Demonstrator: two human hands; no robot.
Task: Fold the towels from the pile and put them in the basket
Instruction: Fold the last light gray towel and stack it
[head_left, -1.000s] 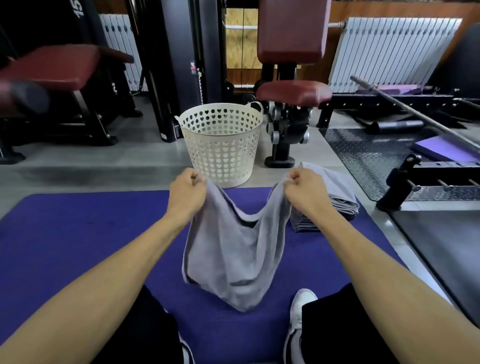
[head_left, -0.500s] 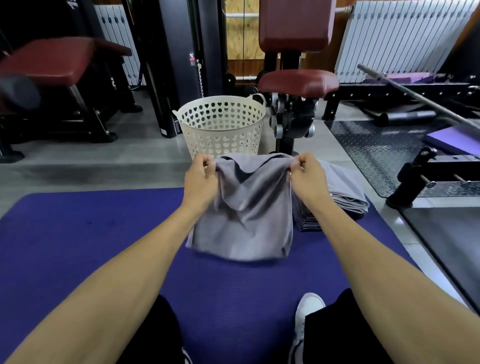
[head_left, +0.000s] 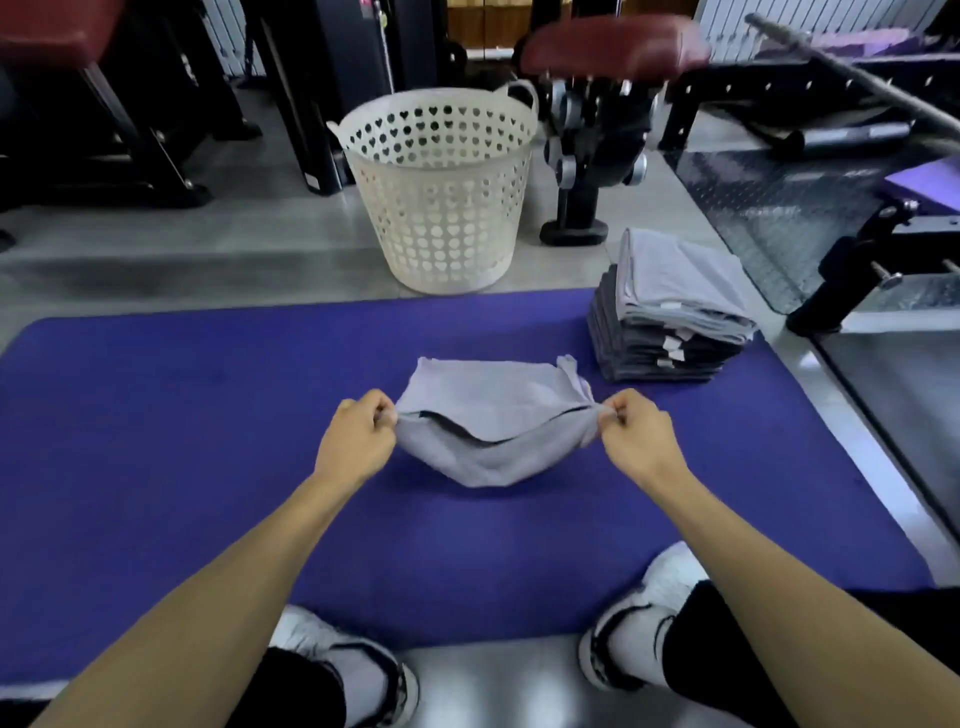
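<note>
Purple mat (head_left: 182, 415) spread wide under both arms, and that's the work surface. Beyond the hands, straight ahead and just off the mat's far edge, stands the white basket (head_left: 441, 208); through its heart-shaped holes I see no towel inside, though the bottom is hard to read from this angle, so I'd judge nothing has gone in yet. Ahead and to the right of the right hand sits the pile (head_left: 670, 317) of grey towels, stacked many layers deep on the mat's corner, so most of the job looks to be ahead.

Between the hands, one grey towel (head_left: 493, 415) lies doubled over on the mat, its near edge lifted and sagging open. Left hand (head_left: 356, 441) pinches the left corner with curled fingers, right hand (head_left: 641, 439) pinches the right corner the same way. That's a first fold made and another in hand, by my reckoning; this towel needs squaring off and a trip forward to the basket.
</note>
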